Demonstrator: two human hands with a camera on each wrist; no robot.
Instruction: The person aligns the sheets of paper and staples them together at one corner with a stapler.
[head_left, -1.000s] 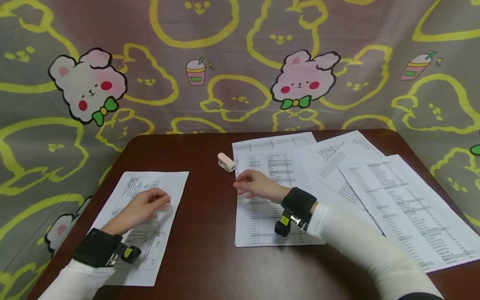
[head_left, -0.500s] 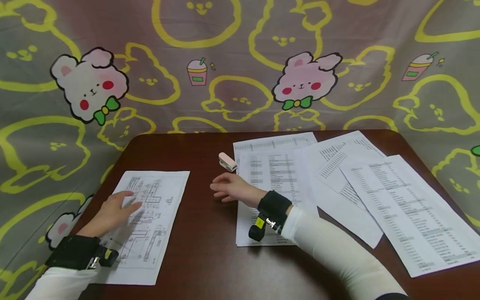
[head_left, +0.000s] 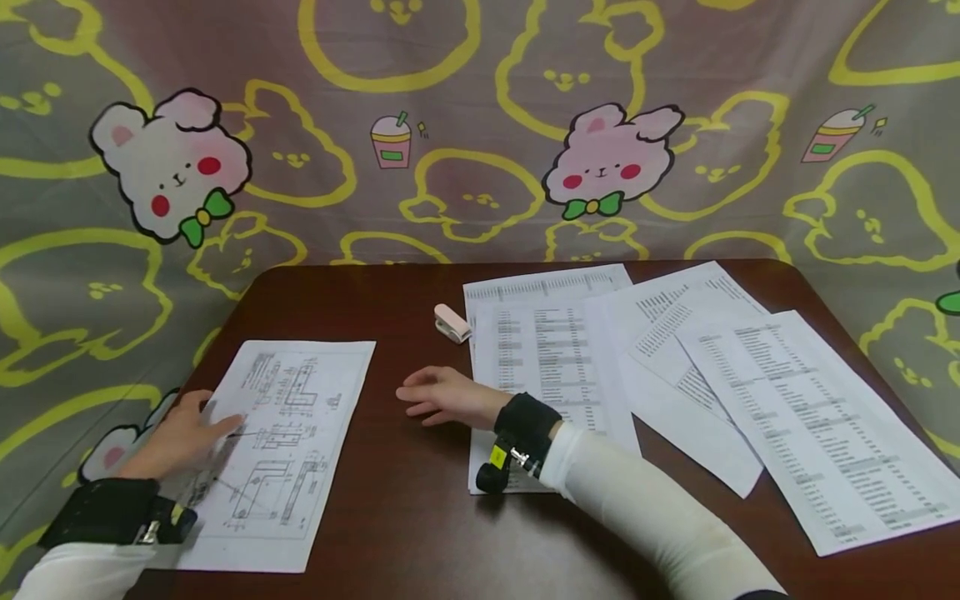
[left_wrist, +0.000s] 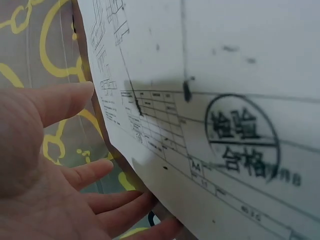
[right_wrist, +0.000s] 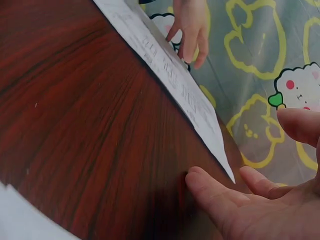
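Observation:
A sheet with a technical drawing (head_left: pixel 300 450) lies on the left of the dark wooden table. At its left edge is my left hand (head_left: pixel 176 437), thumb over the paper and fingers spread beyond the table side. The left wrist view shows the same hand (left_wrist: pixel 65 175) with thumb and fingers apart, fingertips close to the paper's edge, and a round stamp (left_wrist: pixel 242 137) printed on the sheet. My right hand (head_left: pixel 450 396) hovers between the drawing and the printed lists (head_left: pixel 547 358), fingers loosely extended and holding nothing. Its fingers (right_wrist: pixel 212 192) point toward the drawing in the right wrist view.
A pale pink stapler (head_left: pixel 452 323) rests beside the upper left corner of the lists. More printed sheets (head_left: pixel 817 425) overlap and fan out to the right. Behind the table (head_left: pixel 360 292) hangs a cartoon-patterned curtain (head_left: pixel 465 125).
My left hand has moved left and down from above the drawing to its left edge, its fingers spreading. My right hand has shifted left, off the lists and over bare table.

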